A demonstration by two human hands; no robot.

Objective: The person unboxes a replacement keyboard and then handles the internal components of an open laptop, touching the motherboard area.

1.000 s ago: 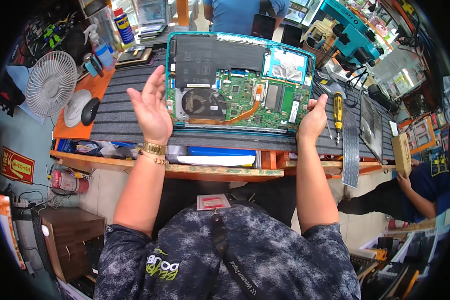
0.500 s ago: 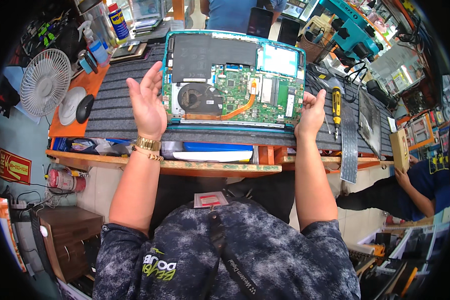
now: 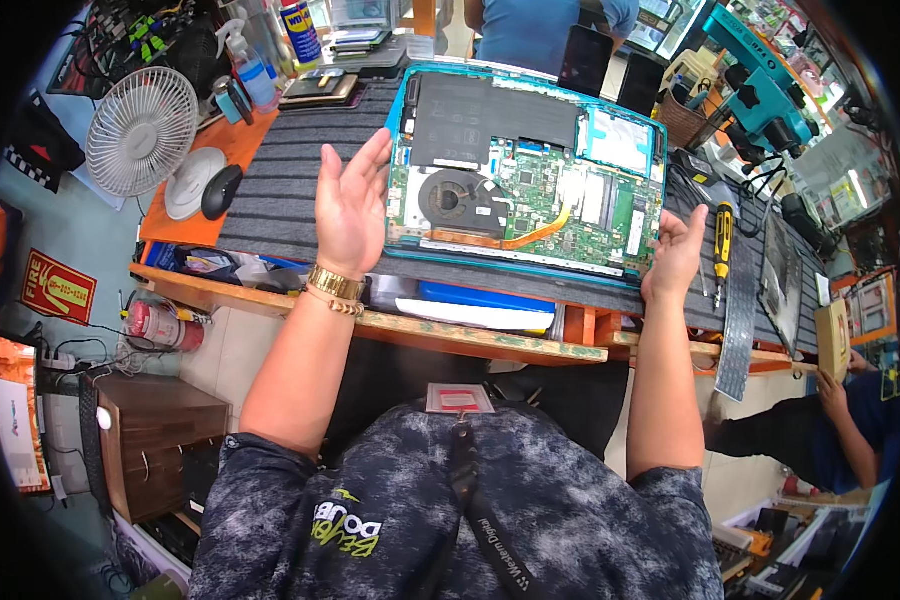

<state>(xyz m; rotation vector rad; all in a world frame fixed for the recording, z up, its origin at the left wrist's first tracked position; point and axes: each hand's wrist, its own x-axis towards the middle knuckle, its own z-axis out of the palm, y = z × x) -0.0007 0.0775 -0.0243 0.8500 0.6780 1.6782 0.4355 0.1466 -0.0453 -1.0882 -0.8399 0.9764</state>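
Note:
An opened laptop base [image 3: 530, 180] with a teal rim is held by its two sides over the bench, its inside facing me. A black battery [image 3: 448, 118], a round fan [image 3: 460, 203], a green circuit board [image 3: 535, 180] and a copper heat pipe [image 3: 530, 238] show in it. My left hand [image 3: 352, 212] bears on its left edge, thumb up and fingers long, with the fingertips partly hidden at the rim. Against the right edge, my right hand [image 3: 676, 252] has its thumb raised and its other fingers partly behind the base.
A grey ribbed mat [image 3: 285, 185] covers the bench. To the right lie a yellow screwdriver [image 3: 722, 245], a grey strip [image 3: 738, 335] and a dark flat panel [image 3: 780, 270]. A fan [image 3: 142, 132] and black mouse [image 3: 222, 192] are left. A teal microscope [image 3: 760, 95] stands far right.
The whole scene has shifted right and turned slightly clockwise in the view. Bright glare has left the base's upper right corner and now falls near the heat pipe. Both hands keep their places.

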